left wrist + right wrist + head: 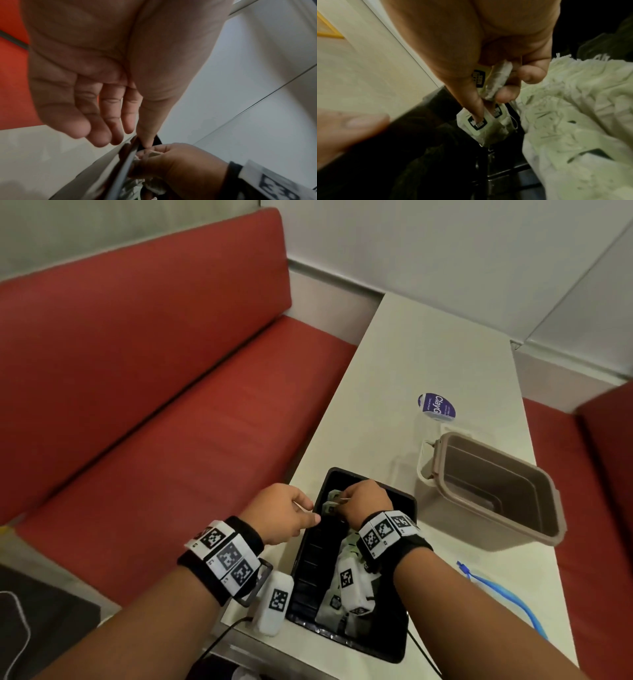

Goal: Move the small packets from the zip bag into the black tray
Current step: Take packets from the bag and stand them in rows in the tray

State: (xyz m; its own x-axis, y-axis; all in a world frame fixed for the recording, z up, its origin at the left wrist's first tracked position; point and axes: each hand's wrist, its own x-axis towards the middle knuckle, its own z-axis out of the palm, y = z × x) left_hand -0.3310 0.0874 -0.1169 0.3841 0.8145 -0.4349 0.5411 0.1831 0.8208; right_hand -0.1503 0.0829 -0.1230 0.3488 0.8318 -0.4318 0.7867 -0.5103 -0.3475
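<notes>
The black tray (317, 556) lies near the table's front edge, with a heap of pale small packets (342, 611) at its near end. Over the far end, my right hand (339, 501) pinches a few small packets (498, 78) between thumb and fingers; more of them (479, 124) dangle from that grip just above the tray floor. My left hand (310, 513) hovers at the tray's left rim, fingers (109, 129) loose and holding nothing, thumb stretched toward the right hand. The clear zip bag (507, 601) with a blue zipper lies flat on the table, right of my right forearm.
A brown lidless container (489, 491) stands right of the tray. A round purple-labelled lid (436, 407) lies further back on the pale table (394, 364). A red bench (154, 405) runs along the left, and cables trail off the front edge.
</notes>
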